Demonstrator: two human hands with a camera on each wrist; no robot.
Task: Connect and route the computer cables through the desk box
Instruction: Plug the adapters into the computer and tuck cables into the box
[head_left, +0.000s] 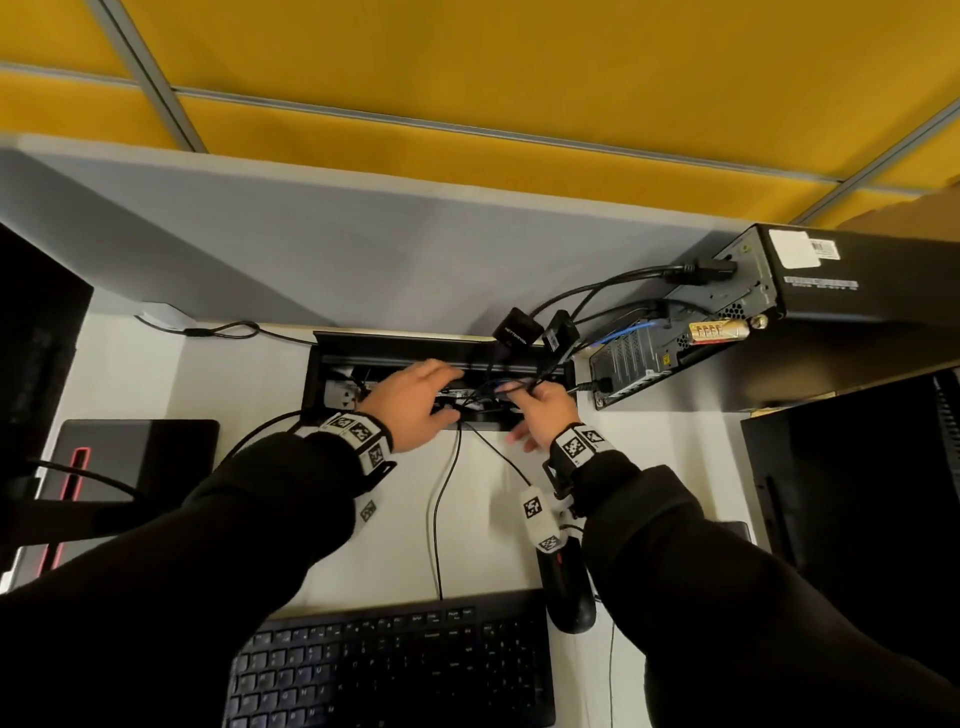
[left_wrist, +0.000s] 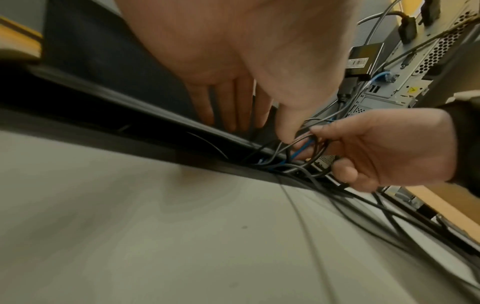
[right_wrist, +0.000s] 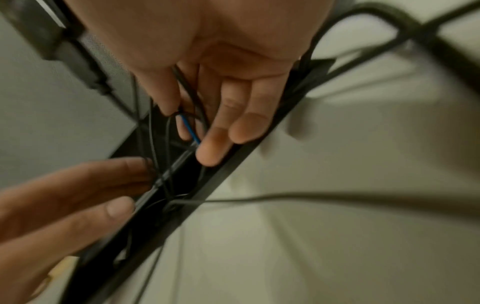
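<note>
A black desk box (head_left: 395, 340) is sunk into the white desk (head_left: 218, 374), lid up. My left hand (head_left: 415, 400) reaches into its middle with straight fingers; in the left wrist view its thumb (left_wrist: 285, 127) points down at the cables. My right hand (head_left: 540, 410) sits at the box's right end and pinches a bundle of black and grey cables (head_left: 504, 387) with a blue cable (left_wrist: 302, 149) among them. The right wrist view shows that blue cable (right_wrist: 189, 129) between thumb and fingers. The cables run up to the computer (head_left: 810, 291) lying at the right.
Two small black adapters (head_left: 517, 332) hang behind the box. Two thin black cables (head_left: 441, 493) run from the box's front edge toward the keyboard (head_left: 395, 670) and mouse (head_left: 569, 592). Dark monitors stand at the left (head_left: 31, 364) and right (head_left: 852, 467). A grey partition (head_left: 363, 249) closes the back.
</note>
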